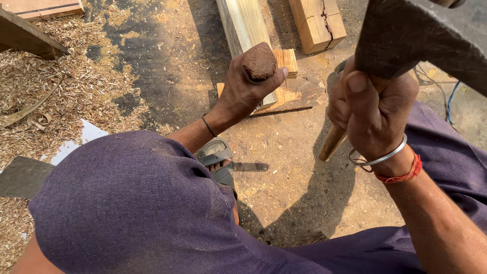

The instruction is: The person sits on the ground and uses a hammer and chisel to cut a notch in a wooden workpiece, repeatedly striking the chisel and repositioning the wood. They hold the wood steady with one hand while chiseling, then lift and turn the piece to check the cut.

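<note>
Head view, looking down: fingers of the left hand (248,83) wrap a chisel, its rounded brown wooden handle top (259,63) poking up from the fist, upright over a wood block (297,96) on the dirt floor (284,167). Fingers of the right hand (373,111) clench a hammer handle (332,143); the dark iron hammer head (421,35) hangs raised, up and to the right of the chisel top, well apart.

The left hand (248,86) grips the round-ended wooden chisel handle (259,63), standing upright over the flat notched wooden workpiece (297,96) on the dirt ground (284,167). To its right, the right hand (373,114) holds the dark iron hammer (421,35) raised nearer the camera. Behind the workpiece lie a long pale timber beam (241,23) and, right of it, a short cracked timber block (318,20). Wood shavings (61,91) cover the ground's left side.
</note>
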